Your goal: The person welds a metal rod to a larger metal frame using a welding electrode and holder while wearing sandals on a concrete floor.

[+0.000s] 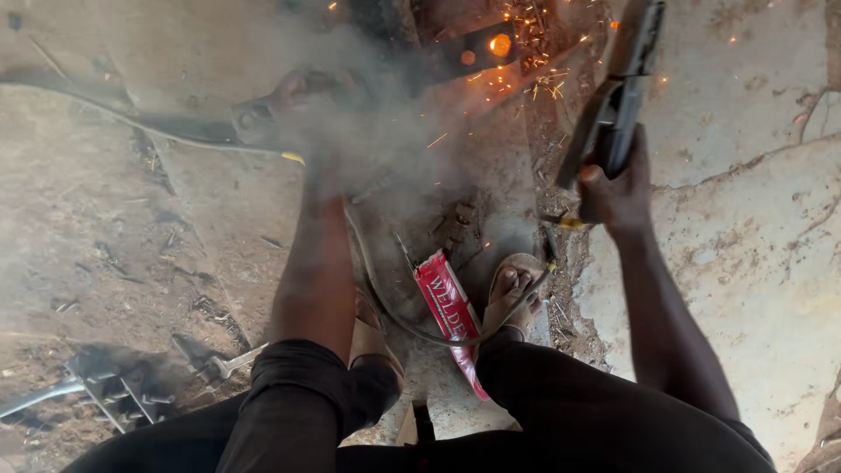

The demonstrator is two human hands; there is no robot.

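Note:
My right hand (618, 188) grips a dark welding electrode holder (613, 105) that points up and away. Its tip is near a glowing orange spot (500, 44) on a dark metal piece (455, 57) at the top, and sparks fly around it. My left hand (307, 92) reaches forward through grey smoke and rests on or holds the dark metal work; smoke blurs its fingers. A red pack of welding rods (448, 311) lies on the ground between my sandalled feet (515, 289).
A black cable (394, 315) loops across the ground by my feet. Metal scraps and a clamp-like tool (123, 385) lie at lower left. A long dark bar (105, 109) runs in from the left. Cracked concrete (753, 219) spreads to the right.

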